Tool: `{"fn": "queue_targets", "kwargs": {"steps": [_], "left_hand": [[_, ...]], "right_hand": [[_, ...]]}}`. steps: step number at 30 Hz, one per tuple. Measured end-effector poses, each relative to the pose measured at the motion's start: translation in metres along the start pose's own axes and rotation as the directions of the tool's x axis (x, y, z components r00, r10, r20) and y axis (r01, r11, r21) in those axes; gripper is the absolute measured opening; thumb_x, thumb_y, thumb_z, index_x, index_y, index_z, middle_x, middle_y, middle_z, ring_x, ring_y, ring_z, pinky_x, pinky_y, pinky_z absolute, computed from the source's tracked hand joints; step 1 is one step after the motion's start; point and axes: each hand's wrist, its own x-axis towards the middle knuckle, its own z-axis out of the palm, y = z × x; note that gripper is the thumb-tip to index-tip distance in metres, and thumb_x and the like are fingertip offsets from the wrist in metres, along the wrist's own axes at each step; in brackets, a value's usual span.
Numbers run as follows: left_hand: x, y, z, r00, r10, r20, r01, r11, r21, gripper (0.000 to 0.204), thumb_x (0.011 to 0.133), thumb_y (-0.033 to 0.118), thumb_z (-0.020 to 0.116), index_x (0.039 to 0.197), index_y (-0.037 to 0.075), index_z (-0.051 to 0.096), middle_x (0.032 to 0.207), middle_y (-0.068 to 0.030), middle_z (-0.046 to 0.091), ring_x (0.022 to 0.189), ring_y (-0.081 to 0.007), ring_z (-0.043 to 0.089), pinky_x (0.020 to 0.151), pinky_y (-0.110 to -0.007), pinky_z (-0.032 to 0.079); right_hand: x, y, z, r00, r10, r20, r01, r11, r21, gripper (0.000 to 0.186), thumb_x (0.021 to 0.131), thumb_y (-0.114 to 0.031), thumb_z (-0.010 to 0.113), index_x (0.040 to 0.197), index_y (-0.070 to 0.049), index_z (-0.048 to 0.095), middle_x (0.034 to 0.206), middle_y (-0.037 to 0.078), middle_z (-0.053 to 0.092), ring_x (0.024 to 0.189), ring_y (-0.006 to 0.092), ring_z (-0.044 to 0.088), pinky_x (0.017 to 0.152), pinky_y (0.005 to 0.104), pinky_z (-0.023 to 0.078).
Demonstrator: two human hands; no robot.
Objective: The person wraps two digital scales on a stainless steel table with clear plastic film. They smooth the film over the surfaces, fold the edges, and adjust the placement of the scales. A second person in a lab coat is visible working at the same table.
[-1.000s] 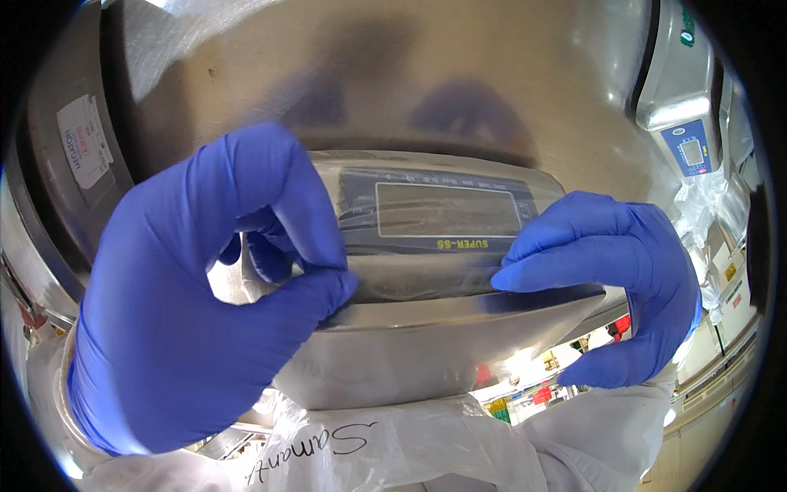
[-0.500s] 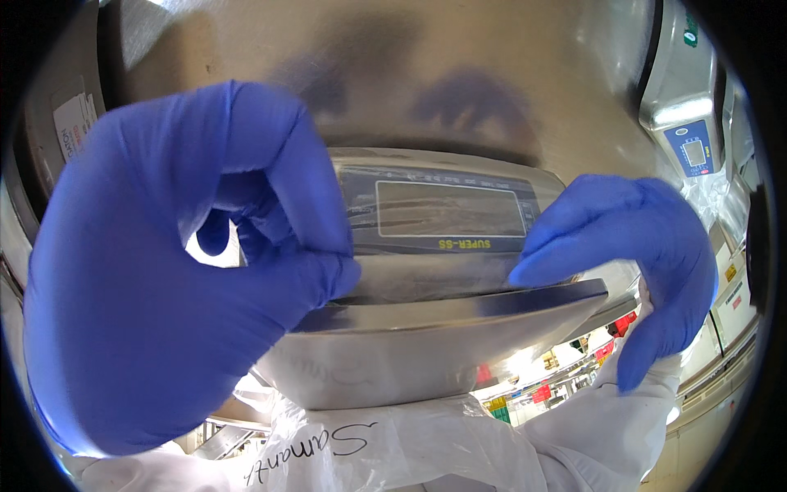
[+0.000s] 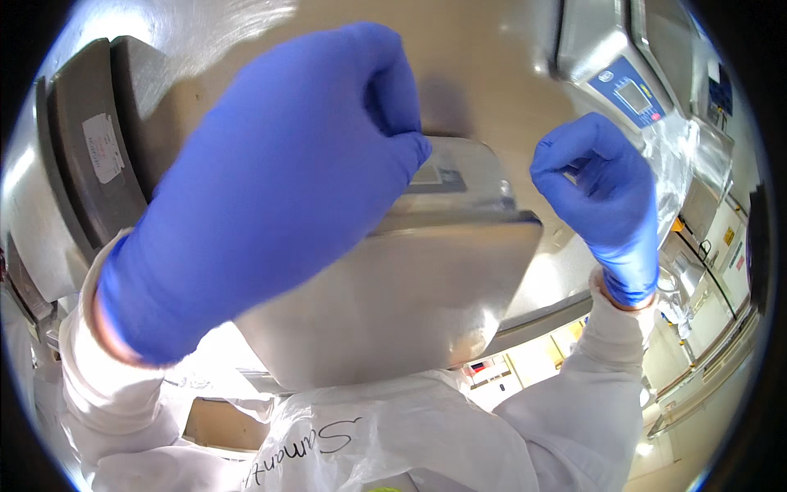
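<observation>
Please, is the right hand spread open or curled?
Curled: the right hand's fingers are bent inward, not stretched out. It is beside the near scale, and no held object can be seen.

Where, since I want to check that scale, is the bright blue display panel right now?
In the head view, the bright blue display panel is at the upper right, just above the right hand and the crumpled clear plastic.

The person's white-sleeved left forearm (image 3: 123, 410) and right forearm (image 3: 586, 377) reached up from below. The blue-gloved left hand (image 3: 287, 172) was angled rightward, thumb and forefinger closed together at the tips. The blue-gloved right hand (image 3: 607, 180) stood apart, fingers curled toward the thumb. Bare skin showed at the left wrist (image 3: 113, 332) and the right wrist (image 3: 625, 303).
</observation>
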Motion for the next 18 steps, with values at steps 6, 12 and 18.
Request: {"fn": "queue_targets", "kwargs": {"steps": [6,12,18], "left_hand": [[0.017,0.022,0.018,0.961,0.221,0.169,-0.259,0.932,0.253,0.013,0.075,0.008,0.063,0.08,0.0,0.054,0.067,-0.0056,0.055,0.064,-0.0115,0.052,0.061,-0.027,0.044],[0.027,0.031,0.025,0.941,0.249,0.229,-0.331,0.817,0.473,0.016,0.074,0.016,0.062,0.079,0.001,0.056,0.069,-0.0082,0.057,0.063,-0.0163,0.053,0.062,-0.031,0.044],[0.027,0.048,0.031,0.959,0.215,0.183,-0.282,0.77,0.573,0.015,0.075,0.015,0.063,0.079,0.003,0.056,0.069,-0.0083,0.056,0.063,-0.0179,0.053,0.063,-0.032,0.045]], "right_hand": [[-0.044,0.01,-0.017,0.978,0.198,-0.068,-0.201,0.978,-0.049,0.006,0.081,-0.001,0.064,0.087,0.0,0.061,0.079,0.001,0.061,0.074,0.0061,0.056,0.071,0.0206,0.046],[-0.05,0.051,-0.016,0.995,-0.061,-0.073,0.062,0.998,0.011,0.011,0.081,-0.009,0.065,0.087,0.0,0.063,0.077,0.002,0.063,0.071,0.0071,0.056,0.068,0.0227,0.047],[-0.047,0.06,-0.02,0.983,-0.126,-0.136,0.136,0.989,0.061,0.01,0.08,-0.01,0.064,0.085,-0.002,0.063,0.075,0.004,0.063,0.07,0.0094,0.058,0.067,0.0242,0.047]]}}
